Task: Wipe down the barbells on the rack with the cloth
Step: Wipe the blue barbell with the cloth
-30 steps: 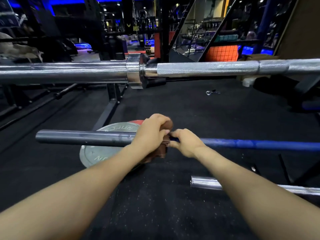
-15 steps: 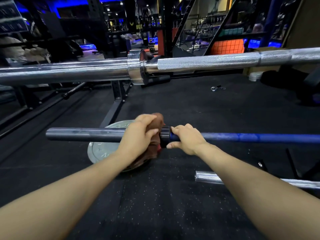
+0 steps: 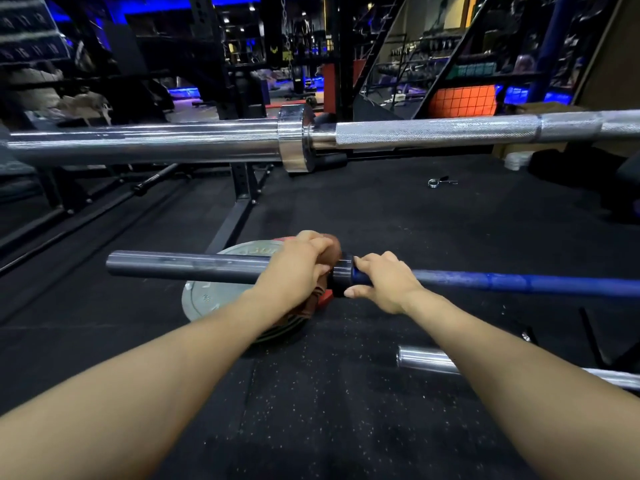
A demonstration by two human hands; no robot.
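We're wrapping the brown cloth [image 3: 330, 252] round the dark sleeve of the blue barbell [image 3: 519, 282], just by its collar, w/ our left hand [image 3: 294, 268] curled tight in a grip holding cloth and sleeve. Our right hand [image 3: 382, 280] is closing its grip on the blue shaft right beside the collar. Under the sleeve a grey weight plate [image 3: 214, 296] is lying on the black floor [image 3: 346, 427]. Above, a chrome barbell [image 3: 433, 133] is spanning the view; another chrome bar [image 3: 422, 358] is sitting lower right.
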